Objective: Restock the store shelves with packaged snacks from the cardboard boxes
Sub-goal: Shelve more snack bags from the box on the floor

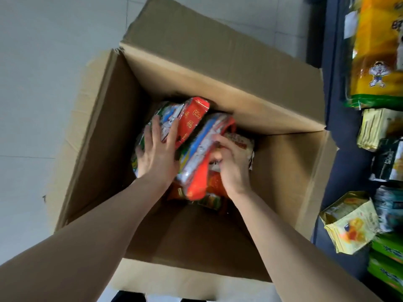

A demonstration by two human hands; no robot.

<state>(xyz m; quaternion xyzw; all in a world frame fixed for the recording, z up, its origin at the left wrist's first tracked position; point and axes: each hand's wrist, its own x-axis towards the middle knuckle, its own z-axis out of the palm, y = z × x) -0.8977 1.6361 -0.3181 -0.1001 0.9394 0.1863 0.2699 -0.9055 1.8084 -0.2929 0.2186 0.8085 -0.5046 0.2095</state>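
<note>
A large open cardboard box [102, 131] stands on the floor below me, flaps spread. Inside lie several bright snack packs. My left hand [158, 154] lies flat with fingers spread on a green, white and blue pack [168, 115], next to a red pack [193, 117]. My right hand [232, 162] has its fingers curled round the edge of a red, white and blue pack [199, 158]. A pale pack [242, 141] and orange packs [214, 184] sit underneath, partly hidden by my hands.
Store shelves run down the right side, holding yellow snack bags [375, 51], pale yellow packs [351, 223], dark bags [388, 162] and green packs [387, 271]. A dark blue shelf upright [333, 73] stands close to the box. Pale tiled floor [43, 73] lies to the left.
</note>
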